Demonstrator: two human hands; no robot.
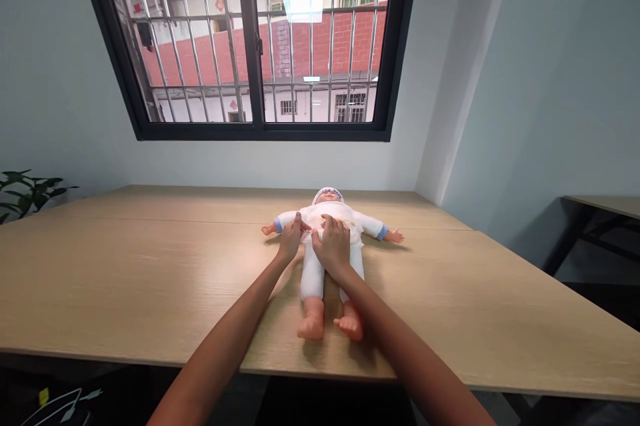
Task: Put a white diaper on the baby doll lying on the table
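Both of your arms reach straight out over the near edge of the table (pixel 150 279), forearms bare and nearly level with the tabletop. Your left hand (pixel 290 239) sits at the doll's (pixel 325 246) side, just under its outstretched arm, fingers curled in as if pinching the white clothing there; whether cloth is actually caught between them you cannot tell from this angle. Your right hand (pixel 331 244) lies palm down on the doll's belly, fingers spread and pointing toward its head, pressing flat rather than clasping anything. The doll lies on its back near the middle of the table, head toward the window (pixel 255 46), arms flung out to either side, bare feet pointing back at you. A leafy plant (pixel 25 193) shows at the far left edge.
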